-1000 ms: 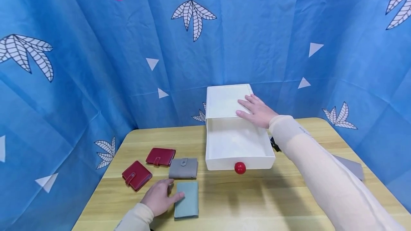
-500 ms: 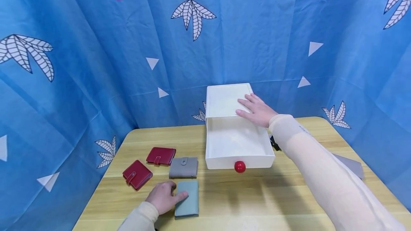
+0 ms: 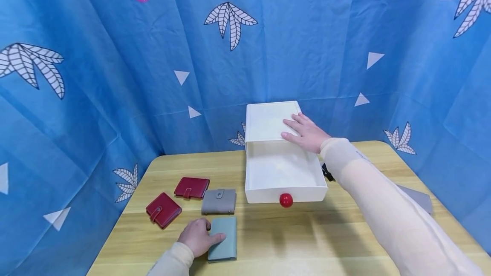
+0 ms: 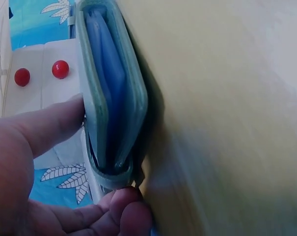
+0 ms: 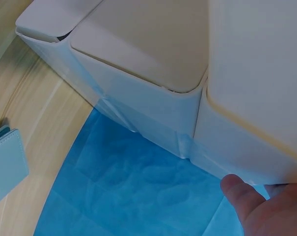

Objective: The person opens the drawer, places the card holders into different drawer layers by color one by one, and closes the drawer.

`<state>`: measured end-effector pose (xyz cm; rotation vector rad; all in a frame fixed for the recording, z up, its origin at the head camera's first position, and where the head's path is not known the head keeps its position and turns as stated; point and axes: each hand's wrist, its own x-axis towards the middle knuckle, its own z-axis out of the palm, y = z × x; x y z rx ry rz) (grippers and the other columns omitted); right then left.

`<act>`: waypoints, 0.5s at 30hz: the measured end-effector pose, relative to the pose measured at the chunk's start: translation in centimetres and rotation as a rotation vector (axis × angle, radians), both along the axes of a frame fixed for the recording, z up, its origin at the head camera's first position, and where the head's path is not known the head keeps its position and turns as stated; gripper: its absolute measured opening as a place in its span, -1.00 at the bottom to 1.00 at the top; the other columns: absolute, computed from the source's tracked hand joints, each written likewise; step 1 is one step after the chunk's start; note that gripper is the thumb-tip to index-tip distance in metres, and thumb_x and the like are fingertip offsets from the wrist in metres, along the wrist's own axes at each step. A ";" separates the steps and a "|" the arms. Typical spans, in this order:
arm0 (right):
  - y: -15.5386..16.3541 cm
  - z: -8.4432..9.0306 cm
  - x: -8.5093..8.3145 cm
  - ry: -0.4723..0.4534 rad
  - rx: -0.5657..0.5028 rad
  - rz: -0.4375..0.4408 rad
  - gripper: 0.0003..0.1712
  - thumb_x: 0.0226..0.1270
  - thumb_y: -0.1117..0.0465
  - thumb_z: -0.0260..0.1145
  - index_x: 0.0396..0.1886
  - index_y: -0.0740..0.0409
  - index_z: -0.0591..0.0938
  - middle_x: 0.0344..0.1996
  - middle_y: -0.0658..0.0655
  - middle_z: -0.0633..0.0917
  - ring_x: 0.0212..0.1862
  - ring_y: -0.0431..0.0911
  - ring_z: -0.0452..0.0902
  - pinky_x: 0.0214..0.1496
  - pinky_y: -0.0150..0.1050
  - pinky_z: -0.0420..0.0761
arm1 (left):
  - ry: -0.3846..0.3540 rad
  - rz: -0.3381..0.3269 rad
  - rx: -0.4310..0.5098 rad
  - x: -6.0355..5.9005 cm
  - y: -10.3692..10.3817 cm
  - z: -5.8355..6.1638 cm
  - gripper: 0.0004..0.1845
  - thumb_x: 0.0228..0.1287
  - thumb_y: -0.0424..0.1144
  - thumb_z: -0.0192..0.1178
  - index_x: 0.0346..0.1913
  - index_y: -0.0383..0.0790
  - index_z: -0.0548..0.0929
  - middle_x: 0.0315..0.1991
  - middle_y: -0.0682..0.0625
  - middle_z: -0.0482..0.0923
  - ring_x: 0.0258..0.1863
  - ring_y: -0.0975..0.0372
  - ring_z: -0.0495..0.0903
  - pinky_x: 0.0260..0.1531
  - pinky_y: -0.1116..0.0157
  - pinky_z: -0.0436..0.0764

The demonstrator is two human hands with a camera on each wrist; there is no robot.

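With the left hand (image 3: 197, 237), pinching the light-blue wallet (image 3: 227, 246), around 6:30 in the head view, basically 6 o'clock from the grey wallet (image 3: 219, 202). Up at 1 o'clock from there, just resting the right hand (image 3: 307, 134), spread wide, on the white box (image 3: 268, 121).

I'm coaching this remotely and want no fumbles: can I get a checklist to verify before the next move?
1. Drawer open: ok; the white drawer stands pulled out, red knob in front.
2. Box steadied: ok; the right hand lies spread on the box.
3. Wallet held: ok; the left hand pinches the light green wallet, thumb on its cover.
4. Wallet's clasp fastened: cannot tell.
5. Wallet inside the drawer: not ok; it is outside, in front and to the left.
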<state>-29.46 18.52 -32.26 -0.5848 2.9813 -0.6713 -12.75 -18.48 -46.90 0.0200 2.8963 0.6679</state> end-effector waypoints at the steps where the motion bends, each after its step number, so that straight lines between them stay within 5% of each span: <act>1: 0.0 0.0 0.0 0.000 0.003 0.000 -0.05 0.29 -0.49 -0.10 0.53 -0.09 0.11 0.53 0.16 -0.07 0.52 0.11 -0.40 0.40 0.29 -0.19 | -0.006 0.008 0.002 0.0 0.0 0.0 -0.43 -0.03 0.16 0.43 -0.27 -0.34 0.64 -0.39 -0.04 0.58 -0.41 0.16 0.51 -0.34 0.09 0.57; 15: 0.0 -0.2 0.1 0.010 -0.012 0.002 -0.06 0.29 -0.48 -0.09 0.53 -0.09 0.13 0.53 0.16 -0.05 0.52 0.11 -0.38 0.40 0.31 -0.17 | -0.045 0.047 0.092 0.2 -0.3 -0.6 -0.45 0.00 0.14 0.41 -0.31 -0.32 0.54 -0.39 -0.03 0.49 -0.40 0.14 0.43 -0.34 0.13 0.51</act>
